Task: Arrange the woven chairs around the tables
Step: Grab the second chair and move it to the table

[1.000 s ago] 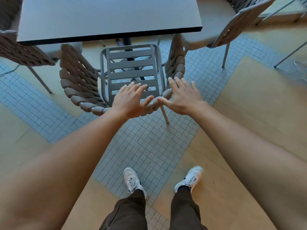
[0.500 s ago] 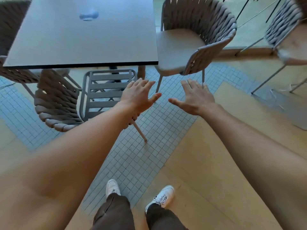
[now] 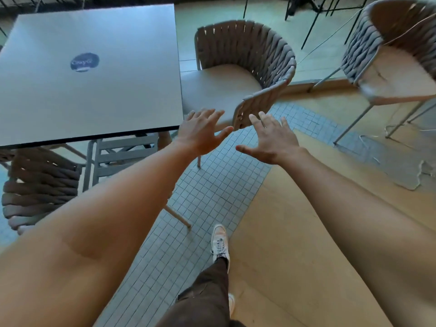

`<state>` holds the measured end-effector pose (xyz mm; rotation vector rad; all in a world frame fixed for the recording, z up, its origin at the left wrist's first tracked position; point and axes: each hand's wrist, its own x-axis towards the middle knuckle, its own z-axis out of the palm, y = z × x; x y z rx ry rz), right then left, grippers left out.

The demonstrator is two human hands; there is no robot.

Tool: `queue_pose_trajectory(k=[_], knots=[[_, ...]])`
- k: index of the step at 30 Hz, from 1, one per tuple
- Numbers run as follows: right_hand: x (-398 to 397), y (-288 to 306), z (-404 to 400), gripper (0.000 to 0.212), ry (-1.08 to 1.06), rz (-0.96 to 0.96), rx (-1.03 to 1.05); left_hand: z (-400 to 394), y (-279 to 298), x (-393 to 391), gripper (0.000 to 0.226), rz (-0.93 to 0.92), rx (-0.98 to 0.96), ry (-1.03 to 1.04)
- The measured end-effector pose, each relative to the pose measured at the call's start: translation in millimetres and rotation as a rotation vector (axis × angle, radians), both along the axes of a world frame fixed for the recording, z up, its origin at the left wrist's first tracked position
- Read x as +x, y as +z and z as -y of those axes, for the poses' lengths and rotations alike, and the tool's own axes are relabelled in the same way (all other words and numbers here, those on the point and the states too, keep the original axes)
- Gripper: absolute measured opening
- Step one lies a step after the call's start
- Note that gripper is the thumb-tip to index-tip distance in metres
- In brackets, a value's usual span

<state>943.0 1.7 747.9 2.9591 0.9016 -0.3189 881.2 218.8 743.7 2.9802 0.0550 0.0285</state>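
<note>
A grey square table (image 3: 94, 86) with a round logo fills the upper left. One woven chair (image 3: 42, 185) with a slatted seat is tucked under its near edge at the lower left. A second woven chair (image 3: 247, 55) with a cushioned seat stands at the table's right side. My left hand (image 3: 200, 133) and my right hand (image 3: 271, 140) are stretched out with fingers spread, just short of that chair's near arm, holding nothing. A third woven chair (image 3: 396, 55) stands apart at the upper right.
The floor has a band of small grey tiles (image 3: 207, 197) between tan wooden areas (image 3: 295, 232). A pale cable (image 3: 424, 171) lies on the floor at the right. Dark thin furniture legs (image 3: 309, 31) stand at the back. My shoe (image 3: 219, 244) is below.
My view and both hands have shifted right, away from the tucked chair, and now reach toward the cushioned chair beside the table. One foot has stepped forward.
</note>
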Motion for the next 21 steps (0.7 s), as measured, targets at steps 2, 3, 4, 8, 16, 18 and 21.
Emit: queue_pose_trajectory(k=[2,3,4,8,16,18,21], knots=[[27,-3,3,0.109,-0.006,-0.002,-0.006,3,-3,33,0.073,0.004,-0.007,-0.006],[42,-4,4,0.109,-0.011,-0.005,-0.01,5,-4,50,0.073,0.004,-0.014,-0.012],[56,-6,4,0.109,-0.013,-0.006,-0.012,6,-6,64,0.073,0.006,-0.018,-0.016],[113,-10,5,0.112,-0.038,-0.004,-0.001,8,-9,124,0.072,-0.011,-0.016,-0.052],[198,-20,16,0.114,-0.018,0.001,0.013,9,-18,209,0.069,-0.008,-0.004,-0.08],[219,-24,22,0.115,-0.016,-0.015,0.018,14,-23,227,0.07,-0.005,-0.001,-0.06],[251,-30,32,0.114,0.006,-0.029,0.022,25,-30,253,0.071,-0.028,-0.008,-0.044]])
